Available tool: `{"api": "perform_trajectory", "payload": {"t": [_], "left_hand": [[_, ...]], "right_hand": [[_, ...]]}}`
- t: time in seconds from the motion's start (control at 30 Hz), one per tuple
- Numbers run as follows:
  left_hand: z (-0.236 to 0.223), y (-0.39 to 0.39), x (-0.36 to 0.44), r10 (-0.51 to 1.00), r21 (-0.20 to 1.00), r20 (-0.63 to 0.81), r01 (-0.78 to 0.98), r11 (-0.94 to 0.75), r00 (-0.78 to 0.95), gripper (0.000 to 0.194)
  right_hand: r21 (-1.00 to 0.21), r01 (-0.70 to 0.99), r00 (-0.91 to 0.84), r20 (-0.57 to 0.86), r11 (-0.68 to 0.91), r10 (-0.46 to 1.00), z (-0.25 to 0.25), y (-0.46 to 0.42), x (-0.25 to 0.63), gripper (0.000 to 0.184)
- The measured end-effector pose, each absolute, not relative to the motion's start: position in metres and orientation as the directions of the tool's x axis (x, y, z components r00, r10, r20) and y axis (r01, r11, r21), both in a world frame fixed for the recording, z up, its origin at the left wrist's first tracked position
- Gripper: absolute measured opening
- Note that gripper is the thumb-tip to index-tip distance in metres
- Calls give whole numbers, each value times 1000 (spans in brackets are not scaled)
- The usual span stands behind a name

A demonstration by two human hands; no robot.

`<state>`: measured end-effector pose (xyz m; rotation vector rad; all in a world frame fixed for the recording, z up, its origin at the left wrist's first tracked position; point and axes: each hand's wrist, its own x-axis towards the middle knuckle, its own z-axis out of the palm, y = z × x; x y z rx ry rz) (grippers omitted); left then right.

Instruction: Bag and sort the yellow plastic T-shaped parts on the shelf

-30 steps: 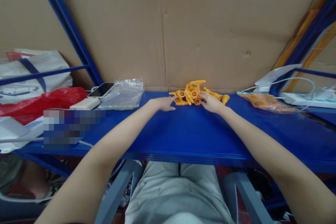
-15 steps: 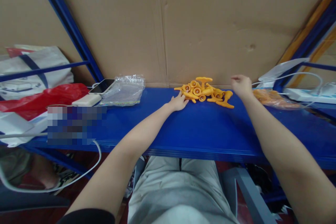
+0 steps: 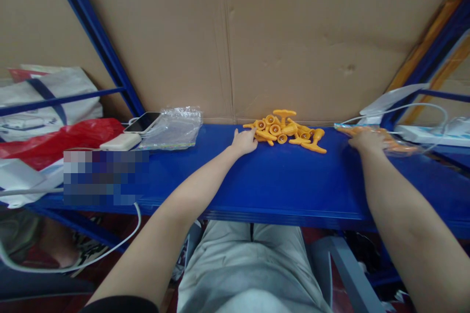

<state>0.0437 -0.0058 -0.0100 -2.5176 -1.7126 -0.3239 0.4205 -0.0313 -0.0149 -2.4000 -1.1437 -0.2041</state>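
A loose pile of orange-yellow T-shaped plastic handles lies at the back of the blue shelf; several have round cup ends with a small metallic centre. At the pile's left edge is my left hand, its thumb apart from the fingers, the fingertips against the nearest pieces. Further right, my right hand reaches down onto a clear plastic bag with more orange pieces inside. Its fingers close over the bag's left part, and the hand covers some of the contents.
Left of the pile lie clear plastic bags, a phone, a white power bank and a red plastic bag. A white power strip with cables stands at the right. Cardboard backs the shelf; blue posts frame both sides.
My right hand has left the pile, risen to the right and come down on the bag. My left hand has shifted right along the pile. The handles now lie spread further right.
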Motion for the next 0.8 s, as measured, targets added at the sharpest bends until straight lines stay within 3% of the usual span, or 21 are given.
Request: {"api": "perform_trajectory", "payload": {"t": [0.1,0.27,0.5,0.63,0.8], "left_hand": [[-9,-7,45,906,60,259,931,-359,333,51],[-6,-9,45,893,83,326,932,-353,310,44],[-3,-11,45,860,76,378,915,-397,342,40],[-3,-10,45,843,74,409,908,-411,348,41],[-4,-9,44,827,91,448,902,-421,340,39]], "right_hand": [[-378,676,726,192,-633,660,-4,-40,404,66],[-396,683,720,227,-613,656,7,-49,381,75],[-232,784,617,176,-577,767,15,-46,365,58],[-199,835,549,264,-513,793,22,-48,361,48],[-250,875,484,453,-415,749,31,-44,356,37]]}}
